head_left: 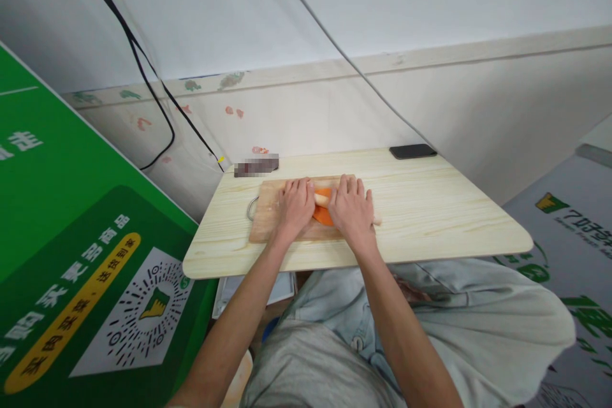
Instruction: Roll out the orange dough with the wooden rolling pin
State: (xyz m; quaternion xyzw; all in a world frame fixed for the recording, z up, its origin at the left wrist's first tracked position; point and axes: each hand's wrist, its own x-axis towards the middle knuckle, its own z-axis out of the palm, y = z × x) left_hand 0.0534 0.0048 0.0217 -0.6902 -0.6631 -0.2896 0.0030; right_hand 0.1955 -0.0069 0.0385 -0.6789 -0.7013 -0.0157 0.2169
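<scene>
The left hand [296, 209] and the right hand [352, 209] are lying, fingers outstretched, over a rolling pin [322, 200]; the wooden board [264, 213] is carrying an orange sheet [322, 216].

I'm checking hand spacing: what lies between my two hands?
In the head view, part of the rolling pin, lying across an orange sheet on the wooden board.

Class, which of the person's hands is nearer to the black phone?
Right. The right hand rests on the rolling pin, with the black phone beyond it to the right. The left hand, on the same pin, is farther left.
</scene>
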